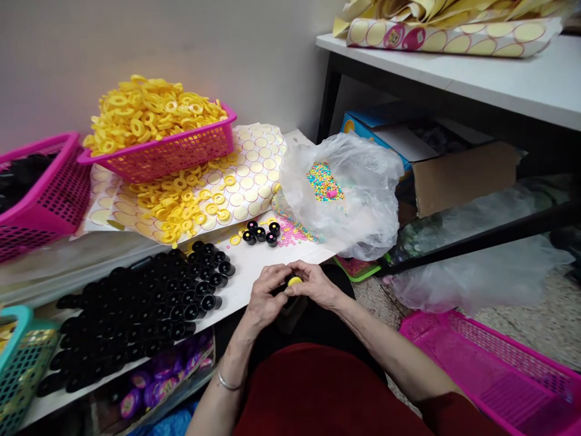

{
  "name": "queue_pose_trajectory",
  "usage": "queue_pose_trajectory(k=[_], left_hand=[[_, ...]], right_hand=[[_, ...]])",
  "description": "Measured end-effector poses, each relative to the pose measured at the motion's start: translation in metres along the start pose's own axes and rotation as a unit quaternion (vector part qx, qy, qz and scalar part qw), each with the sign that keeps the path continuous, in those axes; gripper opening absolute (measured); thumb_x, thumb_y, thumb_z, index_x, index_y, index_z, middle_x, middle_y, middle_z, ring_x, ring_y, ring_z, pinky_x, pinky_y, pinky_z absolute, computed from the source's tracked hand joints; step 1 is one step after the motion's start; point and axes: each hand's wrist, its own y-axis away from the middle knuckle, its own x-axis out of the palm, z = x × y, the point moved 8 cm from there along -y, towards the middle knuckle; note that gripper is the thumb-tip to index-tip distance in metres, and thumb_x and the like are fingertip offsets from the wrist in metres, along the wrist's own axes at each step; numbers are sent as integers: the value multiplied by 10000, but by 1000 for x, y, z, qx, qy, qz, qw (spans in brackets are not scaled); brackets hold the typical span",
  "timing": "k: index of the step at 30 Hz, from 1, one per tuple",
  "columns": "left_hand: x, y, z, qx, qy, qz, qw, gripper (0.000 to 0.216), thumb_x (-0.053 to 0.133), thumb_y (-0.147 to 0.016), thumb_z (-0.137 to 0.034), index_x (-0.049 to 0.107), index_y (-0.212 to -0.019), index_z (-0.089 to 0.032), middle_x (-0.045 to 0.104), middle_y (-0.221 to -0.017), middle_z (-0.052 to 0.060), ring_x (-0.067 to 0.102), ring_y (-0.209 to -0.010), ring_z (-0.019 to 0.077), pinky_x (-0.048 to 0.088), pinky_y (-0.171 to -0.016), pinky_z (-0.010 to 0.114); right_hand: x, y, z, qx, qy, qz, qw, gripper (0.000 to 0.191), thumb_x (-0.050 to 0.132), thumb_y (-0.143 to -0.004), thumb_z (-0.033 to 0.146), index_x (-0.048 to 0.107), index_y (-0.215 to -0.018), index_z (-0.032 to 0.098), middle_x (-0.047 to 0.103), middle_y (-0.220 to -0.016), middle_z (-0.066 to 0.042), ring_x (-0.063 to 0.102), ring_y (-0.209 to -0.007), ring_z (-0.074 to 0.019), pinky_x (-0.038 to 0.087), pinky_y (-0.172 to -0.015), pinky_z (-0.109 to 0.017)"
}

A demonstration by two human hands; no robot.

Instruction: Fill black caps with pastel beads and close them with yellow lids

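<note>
My left hand point(265, 300) and my right hand point(314, 284) meet over my lap, fingers curled together around a small black tube with a yellow ring cap point(295, 281) on its top. Both hands pinch it from either side. Just left of them lies a large pile of black tubes point(136, 309) on a white board point(254, 257). A few upright black tubes point(261, 233) stand farther back beside scattered pink beads. A clear plastic bag point(358, 200) holding pastel candy beads point(323, 180) sits behind my hands.
A pink basket point(181, 151) heaped with yellow rings point(149, 109) rests on sticker sheets point(254, 175). Another pink basket point(45, 194) is at left, a teal one point(20, 357) at bottom left, a pink tray point(499, 369) on the floor at right. A white table point(499, 79) stands at right.
</note>
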Motion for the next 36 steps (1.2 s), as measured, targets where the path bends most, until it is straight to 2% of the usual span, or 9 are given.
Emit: queue_pose_trajectory(k=[6,12,16,20,24,27,30,34,36], left_hand=[[9,2,-2,27,-19,73,997,297,593,-688,-105,721,-930,-221,695,-955,65,628,-922,188,531,-805,346],[-38,-22,40,-132,-109,-150,974,221,590,-674,-248,688,-855,-166,657,-838,38,557,-645,122,469,-602,255],[-40,-39,54,-212,-209,-229,927,370,663,-657,-461,679,-893,-175,604,-734,1,513,-611,137,441,-621,283],[-34,-51,52,-231,-279,-234,903,420,668,-645,-590,667,-789,-195,567,-643,-14,516,-600,157,385,-589,281],[-31,-54,53,-249,-265,-235,901,439,665,-644,-626,676,-779,-208,569,-581,-24,537,-599,168,379,-590,278],[-29,-55,54,-254,-263,-232,901,421,641,-677,-612,703,-814,-219,591,-584,-23,555,-609,176,394,-615,289],[-29,-53,53,-254,-246,-252,901,416,651,-673,-578,721,-866,-216,616,-611,-19,569,-618,178,420,-634,294],[-29,-48,46,-252,-195,-286,904,498,700,-625,-547,726,-964,-183,651,-690,3,594,-684,186,460,-679,302],[-28,-50,38,-221,-193,-290,911,501,702,-619,-553,729,-945,-173,652,-711,13,589,-692,186,470,-685,307]], right_hand=[[2,10,7,-33,256,18,966,349,770,-626,305,630,-911,159,591,-793,16,522,-729,-134,410,-660,-255],[36,27,5,-146,635,93,753,328,664,-798,366,581,-1002,123,596,-981,-109,562,-853,-217,441,-700,-315],[45,36,-6,-206,705,73,674,333,590,-796,181,545,-1113,90,580,-1012,-154,547,-894,-242,447,-719,-350],[36,35,-25,-232,717,41,656,374,593,-799,198,541,-1154,93,590,-1053,-167,553,-918,-243,456,-782,-369],[19,27,-37,-222,707,-16,671,496,634,-817,478,563,-1141,109,611,-1063,-143,573,-976,-264,456,-869,-391],[14,24,-27,-237,699,12,674,486,629,-799,553,607,-1041,132,638,-981,-107,601,-888,-238,474,-751,-336],[1,15,16,-276,660,80,694,237,497,-926,358,626,-829,185,632,-779,-28,565,-666,-145,407,-593,-257],[-85,-38,117,-188,702,-153,670,276,366,-896,72,632,-922,143,646,-890,-100,571,-848,-181,409,-719,-274],[-122,-71,143,-98,738,-166,647,307,369,-870,55,624,-1028,122,632,-1067,-145,555,-942,-208,414,-747,-290]])
